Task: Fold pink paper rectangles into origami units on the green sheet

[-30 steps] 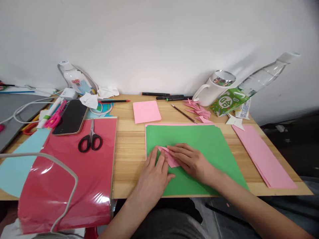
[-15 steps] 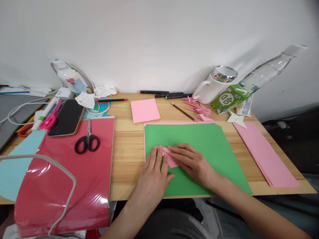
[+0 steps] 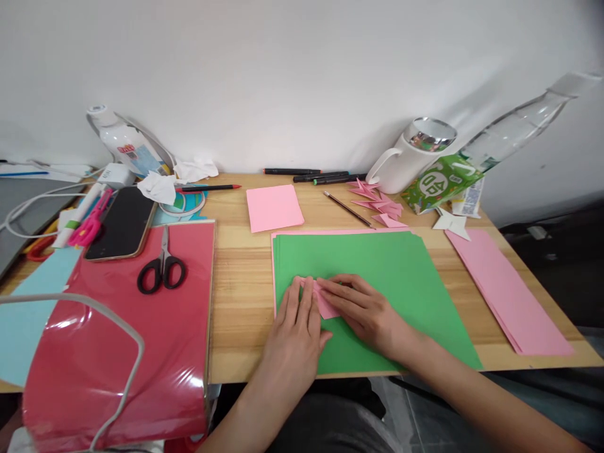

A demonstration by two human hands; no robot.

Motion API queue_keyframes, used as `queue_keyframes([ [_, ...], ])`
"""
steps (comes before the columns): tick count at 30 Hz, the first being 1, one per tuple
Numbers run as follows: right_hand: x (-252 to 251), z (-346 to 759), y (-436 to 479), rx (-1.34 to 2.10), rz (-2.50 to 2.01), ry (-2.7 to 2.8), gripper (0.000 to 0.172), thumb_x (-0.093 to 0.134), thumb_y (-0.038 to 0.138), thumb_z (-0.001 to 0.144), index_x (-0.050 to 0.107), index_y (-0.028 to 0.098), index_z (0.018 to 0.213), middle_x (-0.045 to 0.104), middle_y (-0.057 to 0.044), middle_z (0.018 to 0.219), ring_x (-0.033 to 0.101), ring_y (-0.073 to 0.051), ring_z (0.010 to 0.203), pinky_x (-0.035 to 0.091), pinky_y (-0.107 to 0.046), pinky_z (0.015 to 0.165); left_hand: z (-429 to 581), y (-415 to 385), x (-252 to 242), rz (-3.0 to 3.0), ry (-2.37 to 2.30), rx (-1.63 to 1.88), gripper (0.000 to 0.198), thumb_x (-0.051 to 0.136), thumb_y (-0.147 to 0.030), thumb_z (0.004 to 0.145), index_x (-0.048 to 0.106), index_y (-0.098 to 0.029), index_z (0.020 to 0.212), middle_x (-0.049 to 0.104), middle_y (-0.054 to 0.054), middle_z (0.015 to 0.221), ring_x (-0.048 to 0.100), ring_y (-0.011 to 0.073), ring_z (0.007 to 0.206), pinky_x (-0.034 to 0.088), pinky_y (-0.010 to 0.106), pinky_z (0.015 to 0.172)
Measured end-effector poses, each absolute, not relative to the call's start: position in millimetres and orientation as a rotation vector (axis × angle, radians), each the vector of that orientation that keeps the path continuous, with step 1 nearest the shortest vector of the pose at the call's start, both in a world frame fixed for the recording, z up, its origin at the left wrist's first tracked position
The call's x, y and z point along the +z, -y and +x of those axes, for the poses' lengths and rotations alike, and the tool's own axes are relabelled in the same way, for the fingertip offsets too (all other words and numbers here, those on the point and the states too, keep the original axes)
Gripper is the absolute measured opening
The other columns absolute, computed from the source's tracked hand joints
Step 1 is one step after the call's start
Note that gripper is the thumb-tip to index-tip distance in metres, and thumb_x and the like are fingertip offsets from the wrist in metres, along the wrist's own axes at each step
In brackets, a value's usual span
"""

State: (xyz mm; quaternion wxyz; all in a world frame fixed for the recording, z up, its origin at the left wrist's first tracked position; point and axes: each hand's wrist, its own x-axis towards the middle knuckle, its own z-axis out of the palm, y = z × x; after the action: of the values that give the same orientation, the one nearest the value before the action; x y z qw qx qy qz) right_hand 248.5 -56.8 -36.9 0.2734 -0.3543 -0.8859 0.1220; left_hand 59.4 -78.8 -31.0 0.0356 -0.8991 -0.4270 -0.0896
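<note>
the small folded pink paper (image 3: 328,308) lies on the stack of green sheets (image 3: 382,267), toward that stack's left edge, between the two hands. the left hand (image 3: 293,340) rests flat with its fingers straight and slightly apart, fingertips on the paper's upper left part, thumb spread out to the side. the right hand (image 3: 375,318) has its fingers close together on the paper's right side; i can't tell whether it pinches anything, since its thumb is out of sight.

by the back edge of the desk (image 3: 240,302) i count three black markers (image 3: 292,171), then one pencil (image 3: 349,209), one stack of pink squares (image 3: 275,207) and one white mug (image 3: 401,167). beside the mug, pointed pink folded pieces (image 3: 377,202) overlap, so their number is hard to make out. one white paper star (image 3: 450,221) touches the far end of the long pink strips (image 3: 512,296), which run down to the front right corner.

toward the left edge, one pair of black-handled scissors (image 3: 163,267) and one smartphone (image 3: 123,223) lie on a clear sleeve of red sheets (image 3: 155,352) that overhangs the front edge. the green packet (image 3: 441,184) hides the base of a clear bottle (image 3: 519,129).
</note>
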Motion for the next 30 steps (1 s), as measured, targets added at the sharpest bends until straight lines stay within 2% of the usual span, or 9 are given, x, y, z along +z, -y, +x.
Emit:
queue_keyframes([
  [8, -37, 248, 56, 0.326, -0.952, 2.377, 0.038, 0.047, 0.01, 0.091, 0.05, 0.012, 0.129, 0.058, -0.014, 0.127, 0.051, -0.025, 0.113, 0.053, -0.044, 0.09, 61, 78, -31, -2.716, 1.282, -0.293, 0.052, 0.045, -0.039, 0.092, 0.054, 0.002, 0.122, 0.048, 0.023, 0.135, 0.04, 0.0359, 0.129, 0.045, 0.044, 0.1],
  [20, -38, 249, 56, 0.312, -0.95, 2.376, 0.039, 0.048, 0.011, 0.09, 0.051, 0.013, 0.129, 0.059, -0.014, 0.126, 0.052, -0.025, 0.113, 0.054, -0.044, 0.089, 63, 77, -32, -2.753, 1.299, -0.245, 0.053, 0.046, -0.04, 0.091, 0.052, 0.001, 0.125, 0.045, 0.024, 0.137, 0.04, 0.0363, 0.129, 0.043, 0.046, 0.101],
  [26, -41, 250, 55, 0.34, -0.943, 2.387, 0.039, 0.046, 0.012, 0.091, 0.05, 0.014, 0.13, 0.058, -0.014, 0.127, 0.051, -0.026, 0.114, 0.054, -0.046, 0.089, 65, 72, -25, -2.773, 1.327, -0.226, 0.049, 0.052, -0.041, 0.088, 0.059, -0.003, 0.118, 0.053, 0.021, 0.131, 0.047, 0.0367, 0.124, 0.045, 0.049, 0.099],
  [30, -40, 249, 56, 0.329, -0.953, 2.374, 0.037, 0.048, 0.01, 0.09, 0.053, 0.012, 0.127, 0.059, -0.014, 0.126, 0.05, -0.025, 0.113, 0.054, -0.044, 0.09, 66, 77, -27, -2.717, 1.326, -0.258, 0.051, 0.046, -0.039, 0.092, 0.055, 0.001, 0.122, 0.05, 0.023, 0.134, 0.045, 0.0351, 0.126, 0.045, 0.046, 0.099],
])
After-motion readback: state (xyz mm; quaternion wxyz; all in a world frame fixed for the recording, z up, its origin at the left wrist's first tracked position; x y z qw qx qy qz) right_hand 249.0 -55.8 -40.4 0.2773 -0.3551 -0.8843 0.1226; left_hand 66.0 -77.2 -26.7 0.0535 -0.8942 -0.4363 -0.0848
